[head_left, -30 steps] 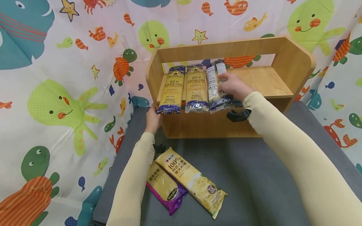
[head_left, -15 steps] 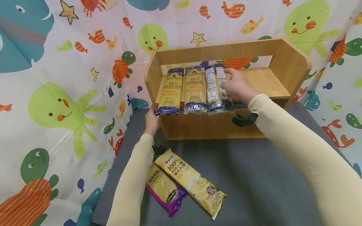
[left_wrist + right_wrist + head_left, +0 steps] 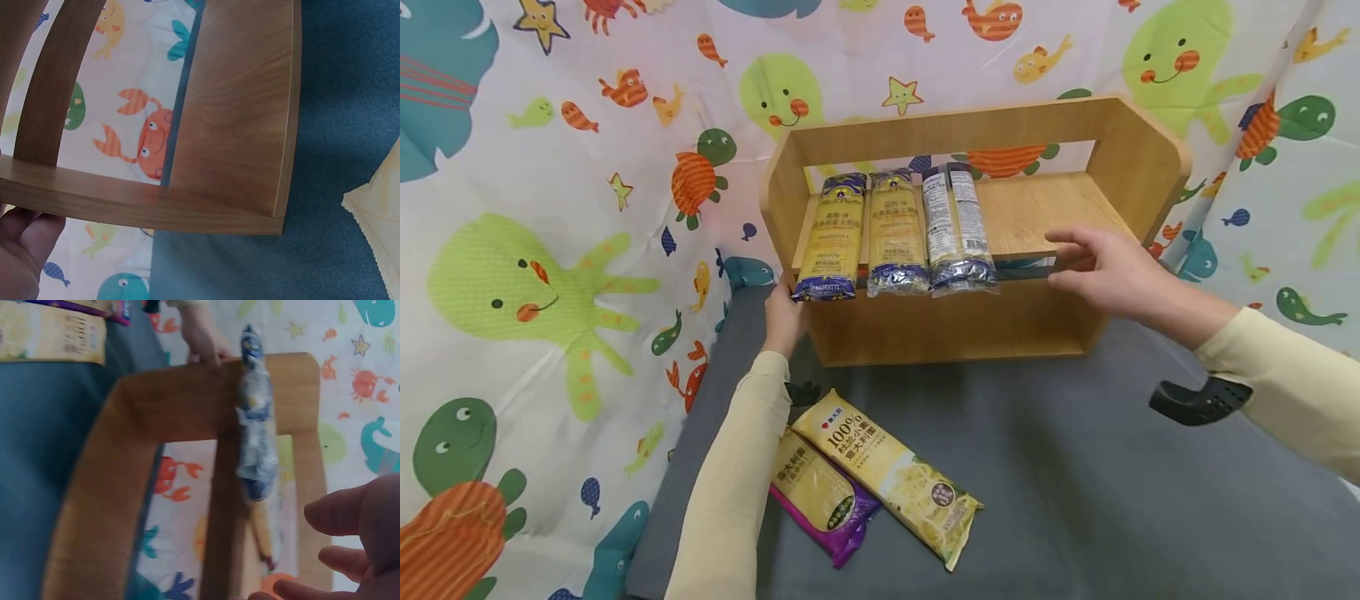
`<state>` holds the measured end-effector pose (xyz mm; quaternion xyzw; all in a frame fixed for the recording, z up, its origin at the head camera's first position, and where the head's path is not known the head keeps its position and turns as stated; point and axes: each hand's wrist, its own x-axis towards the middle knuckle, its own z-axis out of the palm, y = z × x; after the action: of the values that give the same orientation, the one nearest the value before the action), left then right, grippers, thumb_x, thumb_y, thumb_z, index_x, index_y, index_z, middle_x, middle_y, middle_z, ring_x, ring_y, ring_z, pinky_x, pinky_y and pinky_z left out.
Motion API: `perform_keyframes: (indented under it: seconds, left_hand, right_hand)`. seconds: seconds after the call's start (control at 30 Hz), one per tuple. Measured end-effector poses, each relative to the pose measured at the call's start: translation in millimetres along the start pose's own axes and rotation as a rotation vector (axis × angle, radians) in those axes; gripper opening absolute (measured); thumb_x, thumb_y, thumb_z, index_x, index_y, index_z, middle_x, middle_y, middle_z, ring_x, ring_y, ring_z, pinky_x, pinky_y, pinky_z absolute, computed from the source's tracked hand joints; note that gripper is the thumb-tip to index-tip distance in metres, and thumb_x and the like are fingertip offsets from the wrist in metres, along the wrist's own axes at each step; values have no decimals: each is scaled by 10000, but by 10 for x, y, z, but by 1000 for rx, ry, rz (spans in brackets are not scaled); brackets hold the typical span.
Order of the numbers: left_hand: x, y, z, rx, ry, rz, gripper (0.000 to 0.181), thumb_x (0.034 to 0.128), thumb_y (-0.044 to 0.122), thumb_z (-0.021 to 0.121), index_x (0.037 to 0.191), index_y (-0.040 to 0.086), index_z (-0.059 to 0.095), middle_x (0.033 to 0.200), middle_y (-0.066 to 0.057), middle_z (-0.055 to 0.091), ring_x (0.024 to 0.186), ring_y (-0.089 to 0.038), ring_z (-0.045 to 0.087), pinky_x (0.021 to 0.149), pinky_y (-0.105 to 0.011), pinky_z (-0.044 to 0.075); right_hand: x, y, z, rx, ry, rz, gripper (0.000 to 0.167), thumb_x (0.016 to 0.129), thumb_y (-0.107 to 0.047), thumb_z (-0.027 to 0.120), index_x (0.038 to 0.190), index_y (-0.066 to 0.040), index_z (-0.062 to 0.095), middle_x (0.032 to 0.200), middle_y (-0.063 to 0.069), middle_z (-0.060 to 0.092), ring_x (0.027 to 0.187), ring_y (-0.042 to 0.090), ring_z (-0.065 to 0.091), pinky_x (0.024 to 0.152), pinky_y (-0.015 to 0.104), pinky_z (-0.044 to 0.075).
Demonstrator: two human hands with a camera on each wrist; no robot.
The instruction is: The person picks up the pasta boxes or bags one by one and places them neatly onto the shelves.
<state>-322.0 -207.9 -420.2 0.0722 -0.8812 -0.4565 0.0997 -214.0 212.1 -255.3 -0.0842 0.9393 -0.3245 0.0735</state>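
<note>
My left hand point(image 3: 785, 319) grips the left side panel of a two-level wooden shelf point(image 3: 1037, 212); its fingertips meet the panel in the left wrist view, where part of the hand point(image 3: 25, 253) shows. Three packs lie side by side on the upper board: a left spaghetti pack point(image 3: 832, 237), a middle spaghetti pack point(image 3: 897, 229) and a spaghetti-like pack with its printed back up point(image 3: 955, 221). Their lower ends overhang the front edge. My right hand point(image 3: 1116, 271) hovers before the shelf's right part, fingers loosely spread, holding nothing.
On the grey padded surface point(image 3: 1037, 500) lie a yellow pasta pack point(image 3: 887, 475) and a purple-edged pasta pack point(image 3: 820, 492), touching, near my left forearm. A sea-animal curtain point(image 3: 572, 317) hangs behind and along the sides. Bare board shows right of the packs.
My right hand has let go of the right-hand pack and moved right and down, away from it. That pack now lies on the board. My left hand stays at the side panel.
</note>
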Motion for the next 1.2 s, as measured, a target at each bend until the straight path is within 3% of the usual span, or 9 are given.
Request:
perform_keyframes:
  seconds: [0.2, 0.47, 0.7, 0.83, 0.97, 1.2]
  left_hand:
    - [-19, 10, -1, 4, 11, -5, 496, 1035, 313, 520, 1482, 107, 455, 1446, -204, 588, 1242, -395, 626, 1065, -566, 500]
    - [-2, -30, -12, 12, 9, -7, 480, 1039, 316, 530, 1473, 119, 468, 1433, -186, 600, 1203, -382, 629, 1044, -564, 513]
    - [10, -9, -13, 3, -1, -7, 507, 1044, 387, 537, 1483, 145, 459, 1448, -170, 590, 1199, -365, 630, 1031, -564, 525]
    - [8, 6, -3, 8, 20, 9, 469, 1042, 372, 534, 1441, 130, 490, 1414, -177, 614, 1195, -363, 636, 1033, -558, 524]
    - [2, -1, 12, 15, 33, 30, 419, 1037, 341, 539, 1384, 106, 526, 1368, -180, 637, 1149, -357, 634, 1016, -553, 528]
    - [1, -5, 14, -5, 16, 0, 493, 1045, 367, 530, 1476, 136, 465, 1437, -178, 597, 1174, -360, 633, 1021, -555, 534]
  right_hand:
    - [-272, 356, 243, -24, -96, 31, 599, 989, -221, 630, 1510, -32, 405, 1428, 325, 520, 1267, 489, 541, 919, 567, 561]
    - [-145, 572, 1028, 129, -276, -2, 581, 964, -197, 666, 1457, 32, 461, 1401, 356, 541, 1190, 456, 619, 790, 451, 619]
    - [-39, 628, 1866, 228, -357, -23, 588, 934, -174, 698, 1450, 16, 490, 1353, 366, 568, 1030, 340, 689, 711, 410, 589]
    - [20, 648, 2238, 273, -387, -16, 612, 917, -156, 721, 1457, 15, 490, 1321, 346, 595, 1034, 314, 676, 654, 383, 571]
    - [46, 671, 2534, 312, -418, -25, 641, 893, -135, 744, 1459, 22, 488, 1282, 324, 628, 1049, 317, 676, 632, 357, 560]
    - [90, 559, 2845, 387, -478, -53, 668, 874, -114, 757, 1473, 1, 486, 1214, 270, 660, 964, 242, 668, 625, 317, 537]
